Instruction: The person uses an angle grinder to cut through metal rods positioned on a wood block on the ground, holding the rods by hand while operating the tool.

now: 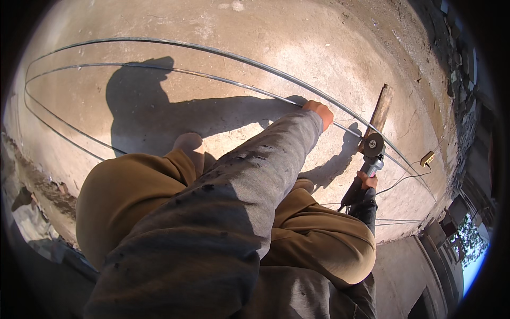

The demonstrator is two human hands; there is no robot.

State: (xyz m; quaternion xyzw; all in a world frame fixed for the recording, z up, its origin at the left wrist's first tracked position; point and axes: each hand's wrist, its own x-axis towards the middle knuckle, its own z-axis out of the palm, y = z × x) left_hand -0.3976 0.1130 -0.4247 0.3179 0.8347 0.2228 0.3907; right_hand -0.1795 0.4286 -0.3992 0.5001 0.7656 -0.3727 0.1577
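Observation:
My left hand [320, 112] is closed around a long, thin metal rod [223, 81], with the arm stretched out across my knees. In my right hand [367, 181] is an angle grinder [373, 164], gripped by its body. Its round disc [374, 144] stands right by the rod where that crosses a wooden piece [380, 109]; I cannot tell whether disc and rod touch. No sparks show. A second stretch of rod [234, 55] runs farther out, over the wood. Both bend round at the far left and come back toward my legs.
A dusty concrete floor [255, 26] lies beneath everything. At the right, a dark cord [401, 179] leads to a small yellow box [427, 158]. My bent knees [133, 191] are close below the rods. Rubble lines the left edge, and stacked blocks stand far right.

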